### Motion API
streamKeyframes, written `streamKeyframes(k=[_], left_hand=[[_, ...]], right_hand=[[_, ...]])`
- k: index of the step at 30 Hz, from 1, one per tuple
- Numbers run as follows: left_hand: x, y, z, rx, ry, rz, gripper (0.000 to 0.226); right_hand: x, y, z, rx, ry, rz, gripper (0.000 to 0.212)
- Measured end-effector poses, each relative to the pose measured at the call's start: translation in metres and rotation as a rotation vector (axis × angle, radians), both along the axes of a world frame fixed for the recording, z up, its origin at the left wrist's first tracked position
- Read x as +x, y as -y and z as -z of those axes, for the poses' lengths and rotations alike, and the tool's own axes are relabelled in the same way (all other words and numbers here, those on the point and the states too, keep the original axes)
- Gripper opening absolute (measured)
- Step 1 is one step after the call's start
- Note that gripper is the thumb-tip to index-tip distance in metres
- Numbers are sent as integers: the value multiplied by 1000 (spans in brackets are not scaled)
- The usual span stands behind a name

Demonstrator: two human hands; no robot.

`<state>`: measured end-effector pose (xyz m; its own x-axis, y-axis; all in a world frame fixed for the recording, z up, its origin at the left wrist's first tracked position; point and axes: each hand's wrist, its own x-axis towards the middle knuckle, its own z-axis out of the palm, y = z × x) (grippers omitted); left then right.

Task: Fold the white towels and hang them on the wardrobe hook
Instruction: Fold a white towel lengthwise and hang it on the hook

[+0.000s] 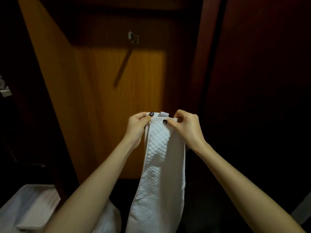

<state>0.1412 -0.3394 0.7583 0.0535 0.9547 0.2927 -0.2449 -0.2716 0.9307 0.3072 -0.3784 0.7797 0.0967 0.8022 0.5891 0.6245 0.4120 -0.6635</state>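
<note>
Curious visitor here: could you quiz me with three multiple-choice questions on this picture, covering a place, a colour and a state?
1. Where is the hook relative to the held towel? A) below it B) above it C) touching it
2. What colour is the towel? A) blue B) red C) white
3. How is the towel held? A) one hand alone B) left hand and right hand pinch its top edge C) lying untouched

Answers: 1 B, the hook sits higher on the wardrobe; 2 C, its quilted cloth is white; 3 B, fingers of both close on the top edge.
</note>
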Motion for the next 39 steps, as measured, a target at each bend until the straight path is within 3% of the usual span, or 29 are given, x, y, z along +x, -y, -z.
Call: streamKeyframes(k=[6, 12, 16, 19, 24, 31, 39], left_hand=[[-2, 7, -1, 50, -74, 38, 18], [-8, 18, 3, 70, -15, 173, 21], [-10, 18, 7, 174, -141, 50, 35], [-7, 20, 11, 223, -155, -49, 29], [-4, 23, 5, 186, -122, -118, 15], [-13, 22, -14, 210, -164, -108, 12], [-28, 21, -28, 159, -126, -125, 4]], right_hand=[[-10, -2, 9, 36, -139, -33, 30], [-18, -1, 6, 66, -208, -24, 31], [-25, 1, 3, 86, -223, -43, 32], [-29, 1, 4, 97, -217, -47, 31], [-25, 2, 6, 74, -125, -74, 33], [23, 10, 7, -19, 335, 20, 41], [49, 39, -5, -356, 260, -268, 27]])
